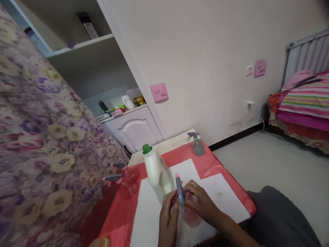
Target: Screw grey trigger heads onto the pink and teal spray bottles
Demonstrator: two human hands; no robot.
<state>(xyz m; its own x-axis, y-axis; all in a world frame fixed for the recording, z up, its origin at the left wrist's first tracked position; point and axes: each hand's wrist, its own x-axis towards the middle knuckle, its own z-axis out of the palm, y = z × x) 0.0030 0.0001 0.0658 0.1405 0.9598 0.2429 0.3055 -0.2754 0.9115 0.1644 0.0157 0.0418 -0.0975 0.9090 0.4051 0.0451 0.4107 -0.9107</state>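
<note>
A small see-through spray bottle (192,219) with a grey head and pink nozzle stands upright on the white sheets near the front of the table. My left hand (168,214) closes its fingers on the left side of the spray head. From the right, my right hand (202,202) pinches the neck just under the head. Just behind my left hand is a large pale green jug (158,171) with a green cap, slightly tilted in view. Parts of the spray bottle's neck are hidden by my fingers.
Two more clear spray bottles (128,188) with grey-and-pink heads stand at the left, and one greenish spray bottle (198,146) at the far corner. White sheets (226,195) cover part of the red tablecloth (177,154). A flowered curtain (46,144) hangs close on the left.
</note>
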